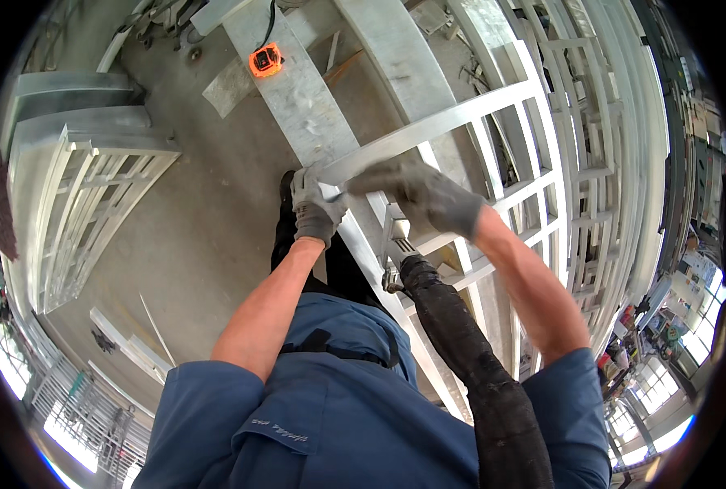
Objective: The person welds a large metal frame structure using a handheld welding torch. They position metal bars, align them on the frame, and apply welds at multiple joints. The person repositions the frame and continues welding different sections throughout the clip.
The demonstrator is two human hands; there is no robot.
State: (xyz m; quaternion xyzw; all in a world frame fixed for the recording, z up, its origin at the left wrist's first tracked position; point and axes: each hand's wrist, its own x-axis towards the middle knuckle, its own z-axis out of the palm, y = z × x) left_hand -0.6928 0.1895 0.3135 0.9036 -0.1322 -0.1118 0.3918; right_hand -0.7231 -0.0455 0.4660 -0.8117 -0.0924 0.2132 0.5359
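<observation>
At 9 o'clock, stacked frames (68, 191) are standing on the floor (208, 212). At 11, an orange tape measure (266, 60) is resting on a metal beam (318, 122). At 10, the gloved left hand (312, 204) is curling its grip around a corner of the metal frame (436, 125), which is extending to 2 o'clock. At 2, the gloved right hand (428, 194) is appearing blurred over the frame; its grip cannot be determined. Advisable: bracing that corner firmly, keeping fingers clear of edges.
</observation>
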